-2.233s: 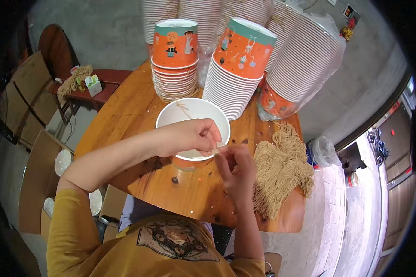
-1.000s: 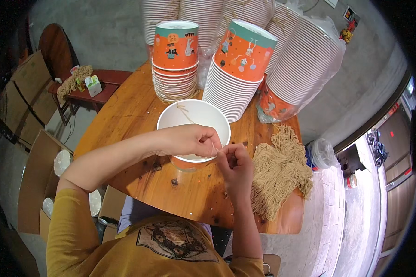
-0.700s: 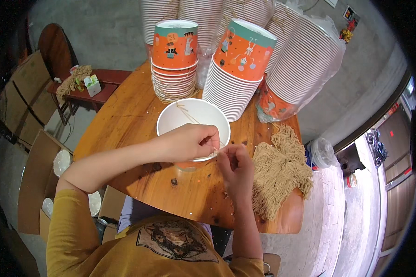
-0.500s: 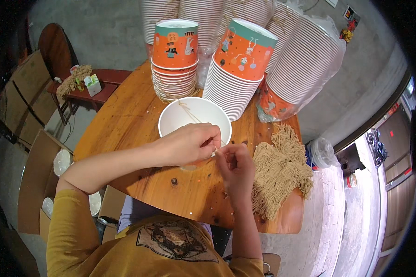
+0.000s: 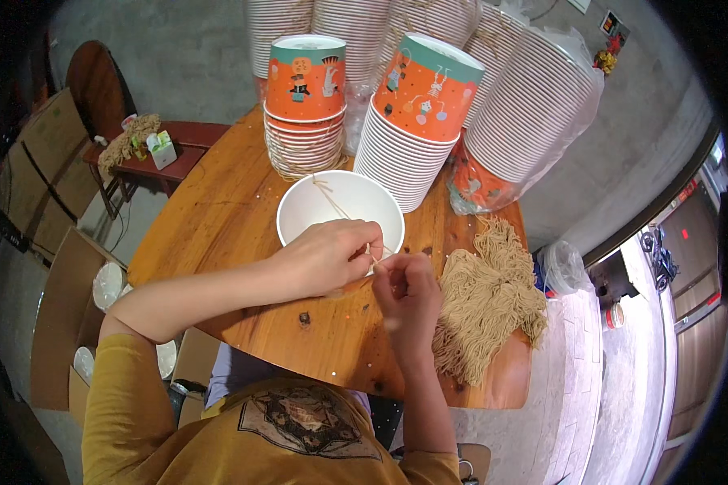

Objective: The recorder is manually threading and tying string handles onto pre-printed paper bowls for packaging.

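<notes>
One wooden worktop carries everything close by. Along its far side stand at least four tall tub stacks, overlapping too much for an exact count, plastic wrap showing on some. In front are two upturned stacks: a taller right stack and a shorter left stack draped with cord loops. One loose tan bundle lies at the right. One white-lined tub sits mouth up, near the middle. Two hands meet at its near right rim: the left hand and right hand both pinch one thin cord, whose other stretch shows at the far inner wall.

Against the earliest frame, the left hand is lower and nearer, its forearm covering more of the tub's outside; the tub sits slightly farther right. The bundle and stacks keep their places.
</notes>
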